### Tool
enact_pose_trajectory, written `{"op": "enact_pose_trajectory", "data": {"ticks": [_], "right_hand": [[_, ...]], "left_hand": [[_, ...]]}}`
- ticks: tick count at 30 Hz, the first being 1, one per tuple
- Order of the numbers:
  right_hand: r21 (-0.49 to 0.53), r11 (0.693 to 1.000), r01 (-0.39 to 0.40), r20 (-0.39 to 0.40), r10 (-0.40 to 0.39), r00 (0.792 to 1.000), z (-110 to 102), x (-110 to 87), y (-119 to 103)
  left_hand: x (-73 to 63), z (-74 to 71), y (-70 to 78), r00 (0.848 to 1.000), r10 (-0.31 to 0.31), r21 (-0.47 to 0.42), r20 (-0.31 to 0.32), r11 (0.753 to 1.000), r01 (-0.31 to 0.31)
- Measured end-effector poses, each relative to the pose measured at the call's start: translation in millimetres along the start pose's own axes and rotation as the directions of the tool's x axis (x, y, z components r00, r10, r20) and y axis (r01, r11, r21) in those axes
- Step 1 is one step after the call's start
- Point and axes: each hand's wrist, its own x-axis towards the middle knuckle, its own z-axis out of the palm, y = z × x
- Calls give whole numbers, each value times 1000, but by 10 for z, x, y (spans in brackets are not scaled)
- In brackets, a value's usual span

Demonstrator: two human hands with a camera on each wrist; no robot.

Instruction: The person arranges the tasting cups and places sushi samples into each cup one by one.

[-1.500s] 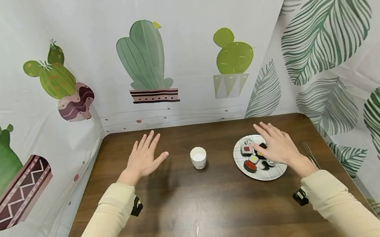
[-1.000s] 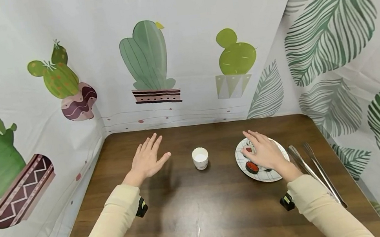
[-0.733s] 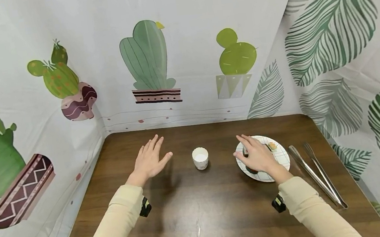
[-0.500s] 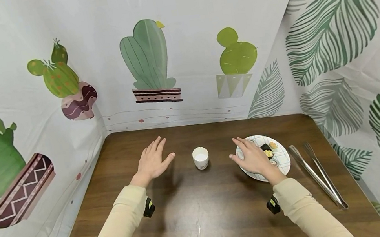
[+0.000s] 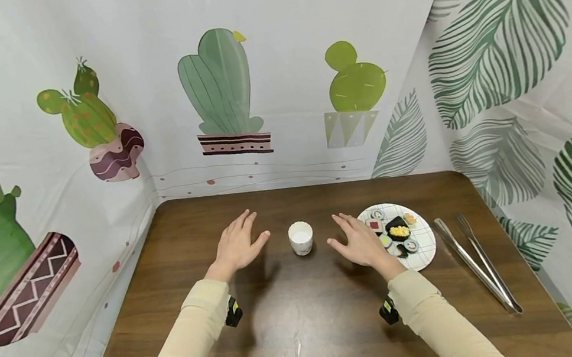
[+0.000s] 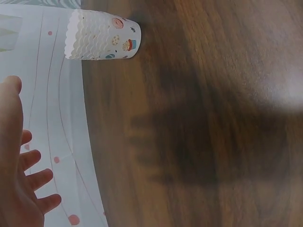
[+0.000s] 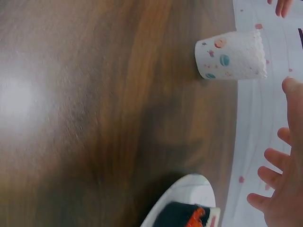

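Note:
A stack of white paper baking cups (image 5: 301, 238) with scalloped rims and small printed pictures stands upright at the middle of the table. To its left, my left hand (image 5: 237, 245) hovers over the wood with fingers spread, holding nothing. My right hand (image 5: 359, 243) hangs on the other side of the cups, fingers likewise spread, and overlaps the left part of the plate in the head view. The round white plate (image 5: 426, 253) with a line grid carries several sushi pieces (image 5: 398, 231). In the right wrist view, the printed cups (image 7: 229, 56) are nearest the thumb.
Metal tongs (image 5: 481, 267) lie at the right of the plate, their tips pointing to the back. The brown wooden table (image 5: 291, 309) meets a white cloth backdrop (image 5: 285, 83) with printed cacti and leaves at its rear edge.
My right hand has moved left from over the plate toward the cups, uncovering the sushi and tongs. The left hand has drifted right, closer to the cups.

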Motion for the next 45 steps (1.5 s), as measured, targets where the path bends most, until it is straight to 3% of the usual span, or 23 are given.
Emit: {"op": "enact_pose_trajectory", "data": {"ticks": [15,22,32,38,41,45], "right_hand": [[59,998,16,-25,-15,1000,334,54,-100],[89,996,-19,21,17,1000,458,81,-158],[59,997,-53,28,52,998,626,107,-228],[94,990,-102,32,100,995,722,102,-256],[116,987,-113,10,113,994,766,107,-251],[173,982,-77,-79,91,993,837,112,-241]], "left_hand": [[24,168,62,999,-50,-67,-16,997,49],[14,212,101,999,-43,-84,-27,996,41],[-5,265,107,999,-35,-69,-18,997,33],[-17,296,118,999,-34,-67,-15,997,33],[-25,315,134,1000,-14,-57,-25,998,12],[-42,328,176,998,28,-33,-48,999,-30]]}}
